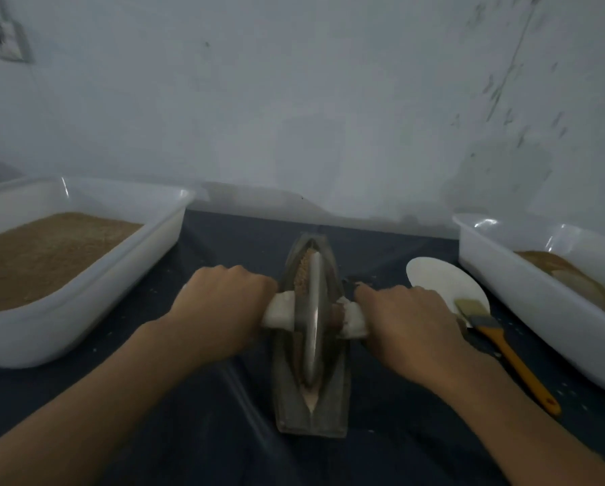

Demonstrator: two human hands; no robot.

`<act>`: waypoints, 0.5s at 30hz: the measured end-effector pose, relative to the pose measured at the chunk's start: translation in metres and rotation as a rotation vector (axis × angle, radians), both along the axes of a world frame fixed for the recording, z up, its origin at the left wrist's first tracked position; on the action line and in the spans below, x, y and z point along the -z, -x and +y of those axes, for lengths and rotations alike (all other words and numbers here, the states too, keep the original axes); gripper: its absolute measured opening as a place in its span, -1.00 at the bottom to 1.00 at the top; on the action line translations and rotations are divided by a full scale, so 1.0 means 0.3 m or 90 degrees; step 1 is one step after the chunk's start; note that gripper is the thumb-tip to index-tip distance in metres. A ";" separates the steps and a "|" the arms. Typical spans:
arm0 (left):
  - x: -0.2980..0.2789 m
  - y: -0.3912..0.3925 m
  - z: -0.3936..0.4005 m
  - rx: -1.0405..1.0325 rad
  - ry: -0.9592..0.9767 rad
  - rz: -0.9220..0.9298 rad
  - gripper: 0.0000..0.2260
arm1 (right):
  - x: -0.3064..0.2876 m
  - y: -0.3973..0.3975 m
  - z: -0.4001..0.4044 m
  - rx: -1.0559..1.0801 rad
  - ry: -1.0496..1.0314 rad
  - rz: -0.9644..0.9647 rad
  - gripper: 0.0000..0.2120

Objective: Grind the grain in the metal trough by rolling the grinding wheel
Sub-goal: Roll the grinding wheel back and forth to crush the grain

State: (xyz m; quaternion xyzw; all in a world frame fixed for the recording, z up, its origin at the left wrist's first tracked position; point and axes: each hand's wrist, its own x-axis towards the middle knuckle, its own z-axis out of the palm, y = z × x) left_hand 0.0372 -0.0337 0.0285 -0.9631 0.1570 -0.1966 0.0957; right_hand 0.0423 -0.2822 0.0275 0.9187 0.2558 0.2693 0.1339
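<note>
My left hand (220, 306) grips the white-wrapped axle handle (280, 312) on its side of the grinding wheel (313, 317), and my right hand (409, 320) grips the wrapped handle on the other side. The wheel stands upright in the metal trough (310, 408), which lies mid-table on the dark cloth (189, 433), with grain (303, 271) at the far end. White tubs (94, 292) of brown meal flank it; near the right tub lie a white plate (437, 278) and an orange-handled brush (504, 349).

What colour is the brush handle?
Orange, with a black ferrule; the brush shows best in the head view.
</note>
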 end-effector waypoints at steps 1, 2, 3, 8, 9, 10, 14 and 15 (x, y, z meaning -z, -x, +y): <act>-0.001 0.013 0.004 0.006 -0.003 -0.017 -0.72 | -0.009 0.020 -0.003 0.008 0.009 -0.005 -0.59; 0.000 0.015 0.004 0.006 -0.006 -0.030 -0.71 | -0.016 0.030 -0.005 0.014 0.007 -0.004 -0.61; 0.003 0.008 0.000 0.001 -0.005 -0.036 -0.71 | -0.019 0.029 -0.003 0.020 0.002 0.007 -0.64; 0.041 -0.114 -0.017 -0.029 0.019 -0.070 -0.75 | -0.002 -0.116 0.034 0.066 -0.046 0.055 -0.72; 0.050 -0.139 -0.016 -0.036 0.032 -0.078 -0.75 | 0.001 -0.154 0.041 0.068 -0.036 0.031 -0.72; 0.061 -0.160 -0.015 -0.043 0.044 -0.086 -0.76 | 0.004 -0.189 0.048 0.064 -0.024 0.007 -0.73; 0.072 -0.210 -0.022 -0.062 0.057 -0.107 -0.76 | -0.004 -0.275 0.061 0.065 -0.016 -0.026 -0.73; 0.064 -0.208 -0.023 -0.061 0.050 -0.097 -0.76 | -0.008 -0.272 0.061 0.066 -0.015 -0.012 -0.71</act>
